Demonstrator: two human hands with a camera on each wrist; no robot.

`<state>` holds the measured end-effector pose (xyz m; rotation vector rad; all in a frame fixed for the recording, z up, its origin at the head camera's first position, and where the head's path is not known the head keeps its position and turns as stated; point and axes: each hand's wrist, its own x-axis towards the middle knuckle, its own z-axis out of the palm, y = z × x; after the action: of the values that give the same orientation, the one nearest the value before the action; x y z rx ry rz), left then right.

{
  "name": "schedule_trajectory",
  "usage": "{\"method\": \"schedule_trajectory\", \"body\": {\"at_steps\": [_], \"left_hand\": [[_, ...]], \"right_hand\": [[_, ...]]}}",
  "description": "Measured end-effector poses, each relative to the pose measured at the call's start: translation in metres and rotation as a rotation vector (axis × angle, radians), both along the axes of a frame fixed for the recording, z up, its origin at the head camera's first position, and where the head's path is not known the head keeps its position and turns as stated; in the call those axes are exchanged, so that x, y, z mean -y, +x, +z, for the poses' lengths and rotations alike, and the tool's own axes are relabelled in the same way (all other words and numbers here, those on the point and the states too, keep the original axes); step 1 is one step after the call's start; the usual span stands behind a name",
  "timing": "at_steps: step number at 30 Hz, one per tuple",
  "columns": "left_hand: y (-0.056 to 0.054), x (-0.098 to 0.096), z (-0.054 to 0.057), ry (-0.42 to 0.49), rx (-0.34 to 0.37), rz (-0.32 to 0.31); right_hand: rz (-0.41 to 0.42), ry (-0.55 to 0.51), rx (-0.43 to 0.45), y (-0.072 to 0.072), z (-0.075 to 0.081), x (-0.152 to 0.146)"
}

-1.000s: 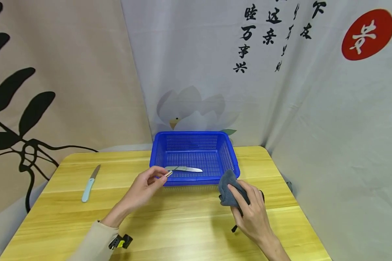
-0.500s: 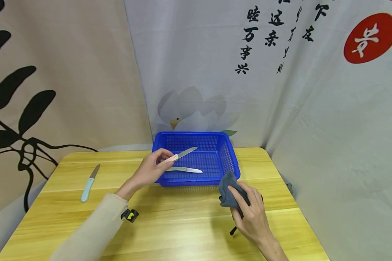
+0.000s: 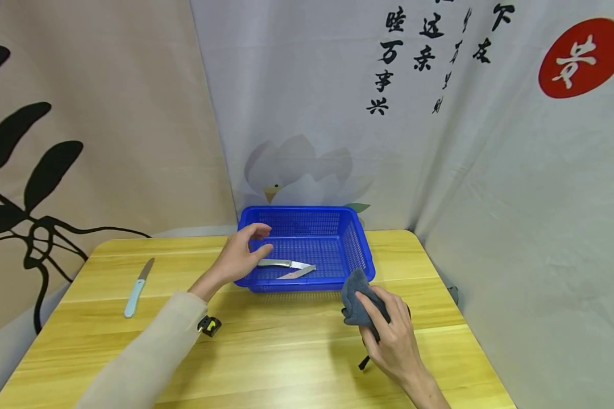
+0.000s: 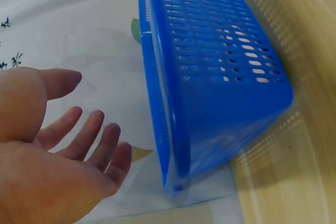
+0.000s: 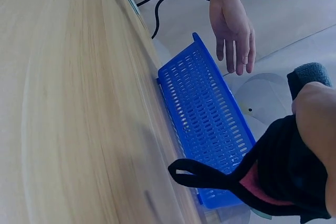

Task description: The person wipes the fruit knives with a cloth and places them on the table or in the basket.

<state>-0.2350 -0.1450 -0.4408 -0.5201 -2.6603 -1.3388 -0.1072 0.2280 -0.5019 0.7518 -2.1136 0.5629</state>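
My left hand (image 3: 233, 258) hovers over the left side of a blue plastic basket (image 3: 302, 286), fingers and thumb apart with nothing between them. Inside the basket lie a knife with a grey-green handle (image 3: 276, 263) and a knife with a pale pink handle (image 3: 297, 274), their blades overlapping in the head view. My right hand (image 3: 398, 341) grips a bunched dark grey cloth (image 3: 359, 304) by the basket's front right corner. The right wrist view shows a black hanging loop (image 5: 202, 176) trailing from that cloth.
A small knife with a light blue handle (image 3: 135, 297) lies on the left of the wooden table (image 3: 271, 352). Behind the basket, a printed curtain (image 3: 307, 102) hangs close to the table's back edge. More curtain runs along the right side.
My left hand moved over the basket with the pink-handled knife and let it go; the knife now lies beside the grey-green one. My right hand stayed about where it was with the cloth.
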Motion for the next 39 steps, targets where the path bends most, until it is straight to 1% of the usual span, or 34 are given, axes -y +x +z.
{"method": "schedule_trajectory", "body": {"at_steps": [3, 10, 13, 16, 19, 26, 33, 39], "left_hand": [[0.004, 0.003, -0.001, -0.053, -0.018, 0.000], [0.015, 0.010, 0.000, -0.190, -0.020, -0.001], [0.019, 0.014, -0.002, -0.233, -0.057, -0.003], [0.024, 0.020, -0.004, -0.257, -0.100, 0.002], [0.032, 0.027, -0.007, -0.271, -0.116, 0.016], [0.055, 0.049, -0.011, -0.271, -0.036, 0.083], [0.076, 0.077, -0.019, -0.291, -0.006, 0.163], [0.091, 0.099, -0.025, -0.288, 0.015, 0.207]], "right_hand": [[0.005, 0.001, -0.005, -0.002, 0.000, 0.001], [0.027, 0.004, -0.005, -0.005, 0.001, 0.006], [0.034, 0.007, -0.003, -0.006, 0.002, 0.007], [0.043, 0.009, -0.001, -0.007, 0.002, 0.009], [0.052, 0.010, 0.002, -0.008, 0.001, 0.011], [0.068, 0.011, 0.010, -0.008, -0.001, 0.016], [0.086, 0.015, 0.001, -0.008, -0.003, 0.023], [0.107, 0.018, 0.000, -0.009, -0.004, 0.029]]}}
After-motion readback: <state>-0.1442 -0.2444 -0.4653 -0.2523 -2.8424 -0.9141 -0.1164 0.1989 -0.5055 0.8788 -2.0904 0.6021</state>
